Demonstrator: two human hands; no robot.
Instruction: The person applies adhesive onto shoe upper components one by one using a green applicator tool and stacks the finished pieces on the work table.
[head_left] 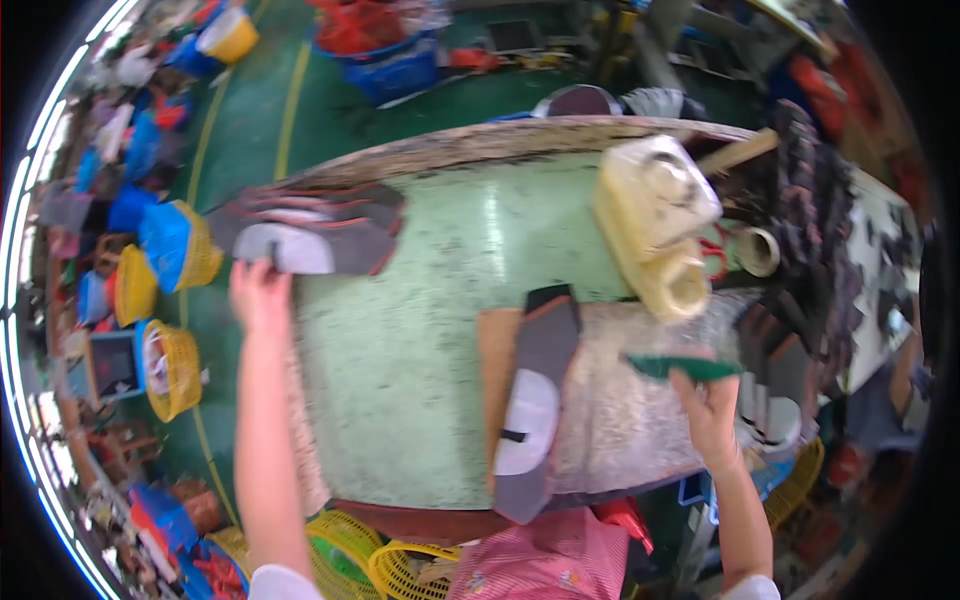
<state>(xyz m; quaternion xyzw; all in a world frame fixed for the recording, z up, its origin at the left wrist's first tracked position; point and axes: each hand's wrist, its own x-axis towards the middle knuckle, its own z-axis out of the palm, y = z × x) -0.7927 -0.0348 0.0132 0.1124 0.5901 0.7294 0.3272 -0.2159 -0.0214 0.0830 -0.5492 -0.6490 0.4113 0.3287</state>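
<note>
My left hand (262, 290) is at the near edge of a stack of grey pieces with orange edging (345, 235) at the table's left, its fingertips closed at the pale patch of the top piece. My right hand (708, 405) holds a dark green tool (685, 367) between thumb and fingers, above the worn board at the right. Between the hands, a single grey piece with a pale patch and a black tab (530, 420) lies lengthwise on the board's left part. More grey pieces (780, 380) lie just right of my right hand.
A yellowed plastic container (655, 220) stands on the green table (430, 330), beside a tape roll (757, 250) and dark strips (805, 200). Yellow baskets (345, 545) sit below the near edge. Bins (180, 245) line the floor at left. Another person's arm shows at far right.
</note>
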